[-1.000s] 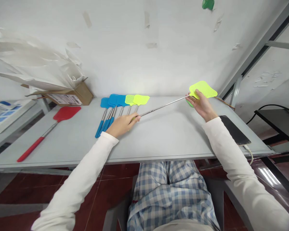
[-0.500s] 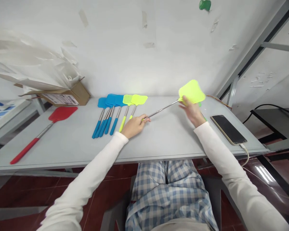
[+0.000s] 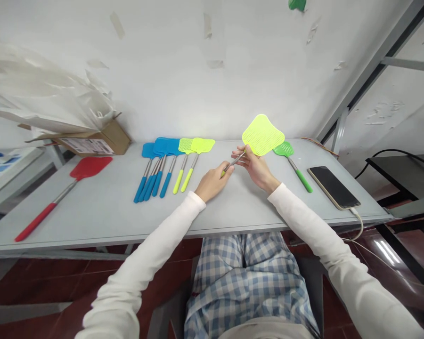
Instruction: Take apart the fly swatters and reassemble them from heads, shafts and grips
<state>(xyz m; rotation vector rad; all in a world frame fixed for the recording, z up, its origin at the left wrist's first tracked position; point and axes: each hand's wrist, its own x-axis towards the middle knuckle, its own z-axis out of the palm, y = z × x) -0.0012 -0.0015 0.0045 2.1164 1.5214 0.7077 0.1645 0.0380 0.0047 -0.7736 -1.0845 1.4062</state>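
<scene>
A yellow fly swatter (image 3: 263, 135) with a metal shaft is held above the table between both hands. My left hand (image 3: 214, 181) is closed around its handle end, most of which the fingers hide. My right hand (image 3: 256, 167) grips the shaft just under the perforated head, with the thumb on top and some fingers stretched out behind. To the left lie two more yellow fly swatters (image 3: 187, 179), alongside several blue fly swatters (image 3: 158, 183) with overlapping heads. A green fly swatter (image 3: 300, 175) rests right of my right hand.
A red fly swatter (image 3: 40, 221) lies at the table's left. Behind it stand a cardboard box (image 3: 118, 136) and white plastic wrapping (image 3: 49, 89). A phone (image 3: 334, 187) with a charging cable lies at the right. The wall (image 3: 169, 70) rises behind the grey table (image 3: 102, 202).
My right hand has moved left toward my left hand, and the swatter's metal shaft now shows much shorter. The green swatter has come into fuller view.
</scene>
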